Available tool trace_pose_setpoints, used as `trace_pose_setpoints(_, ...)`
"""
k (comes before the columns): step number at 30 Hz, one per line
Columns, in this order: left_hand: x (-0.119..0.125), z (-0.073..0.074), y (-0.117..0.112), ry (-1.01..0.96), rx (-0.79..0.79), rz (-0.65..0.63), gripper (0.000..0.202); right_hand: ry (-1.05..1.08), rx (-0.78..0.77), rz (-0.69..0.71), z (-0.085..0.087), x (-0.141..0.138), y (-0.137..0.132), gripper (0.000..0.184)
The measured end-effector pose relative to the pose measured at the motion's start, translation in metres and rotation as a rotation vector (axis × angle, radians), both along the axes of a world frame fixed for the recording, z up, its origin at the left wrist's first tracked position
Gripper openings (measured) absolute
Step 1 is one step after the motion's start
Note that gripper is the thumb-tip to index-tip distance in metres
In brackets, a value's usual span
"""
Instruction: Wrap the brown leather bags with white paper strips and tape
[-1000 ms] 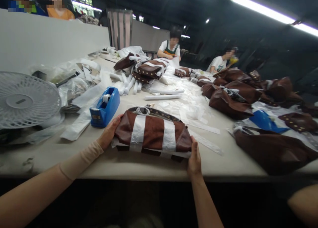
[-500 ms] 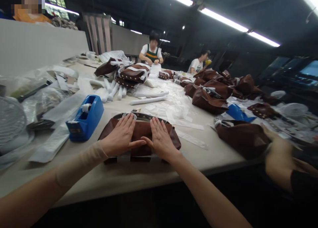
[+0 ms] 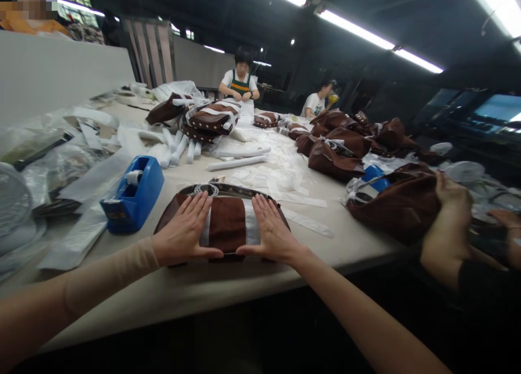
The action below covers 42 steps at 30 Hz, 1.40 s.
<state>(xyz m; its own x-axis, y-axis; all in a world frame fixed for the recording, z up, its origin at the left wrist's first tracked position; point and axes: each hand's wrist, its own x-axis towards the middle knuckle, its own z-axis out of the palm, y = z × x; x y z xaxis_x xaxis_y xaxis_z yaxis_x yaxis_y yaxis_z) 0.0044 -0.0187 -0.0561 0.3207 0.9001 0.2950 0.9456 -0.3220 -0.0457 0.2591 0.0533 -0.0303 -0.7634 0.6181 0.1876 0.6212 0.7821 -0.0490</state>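
**Laid flat, not gripped**

A long pale work table (image 3: 183, 300) runs away from the person, strewn with white paper and plastic wrap (image 3: 280, 173). Brown bags (image 3: 336, 159) lie heaped along its right side. Far down the table sits a co-worker (image 3: 238, 81) in a striped vest, with a second co-worker (image 3: 315, 103) off to the right. Nearer on the right, another person's hands (image 3: 445, 222) rest on a large brown bag (image 3: 391, 205), well apart from the person's own.

The taped brown bag (image 3: 223, 227) lies flat close to the table's near edge, with white paper bands (image 3: 250, 222) across it. It looks like suede, though the view is too soft to be sure. A blue tape dispenser (image 3: 132, 195) stands just beyond the left hand (image 3: 183, 227), whose forearm wears a beige sleeve (image 3: 109, 265).

The left hand and right hand (image 3: 272, 233) lie on the bag's two sides, fingers open and straight, closed on nothing. Their thumbs point toward each other, nearly meeting. A studded strap (image 3: 232, 190) and a small coil of white cord (image 3: 205, 189) sit along the bag's far edge.
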Motion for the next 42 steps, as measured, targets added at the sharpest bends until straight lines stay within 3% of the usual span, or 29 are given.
trace_pose_setpoints(3,0.002,0.001,-0.018,0.049,-0.019,0.003,0.136,-0.037,0.102,0.061,-0.007,0.01,-0.01,0.14)
trace_pose_setpoints(7,0.001,0.002,-0.028,0.111,-0.062,0.041,0.114,-0.099,0.118,0.062,-0.018,0.015,-0.009,0.127)
trace_pose_setpoints(13,-0.012,0.004,-0.021,0.222,-0.063,0.032,0.091,-0.145,0.138,0.081,-0.014,0.02,0.005,0.106)
trace_pose_setpoints(19,0.005,-0.001,-0.017,0.176,0.036,0.028,0.096,-0.036,0.215,0.09,-0.015,0.012,-0.002,0.116)
trace_pose_setpoints(23,0.008,-0.005,-0.006,0.187,0.018,0.003,0.086,-0.049,0.174,0.097,-0.019,0.007,-0.003,0.109)
trace_pose_setpoints(27,0.004,0.02,0.008,0.207,-0.062,-0.05,0.077,-0.051,0.226,0.062,-0.009,0.006,0.003,0.105)
trace_pose_setpoints(31,0.007,0.057,0.017,0.182,-0.089,-0.047,0.083,-0.006,0.275,0.008,0.019,-0.001,0.012,0.091)
trace_pose_setpoints(33,0.009,0.066,0.019,0.165,-0.033,0.001,0.085,-0.011,0.25,-0.013,0.031,-0.006,0.017,0.08)
trace_pose_setpoints(37,0.009,0.063,0.023,0.169,0.008,0.06,0.066,-0.055,0.24,0.003,0.042,-0.012,0.023,0.068)
trace_pose_setpoints(42,0.002,0.059,0.021,0.169,-0.008,0.009,0.049,-0.081,0.256,0.02,0.04,-0.005,0.023,0.056)
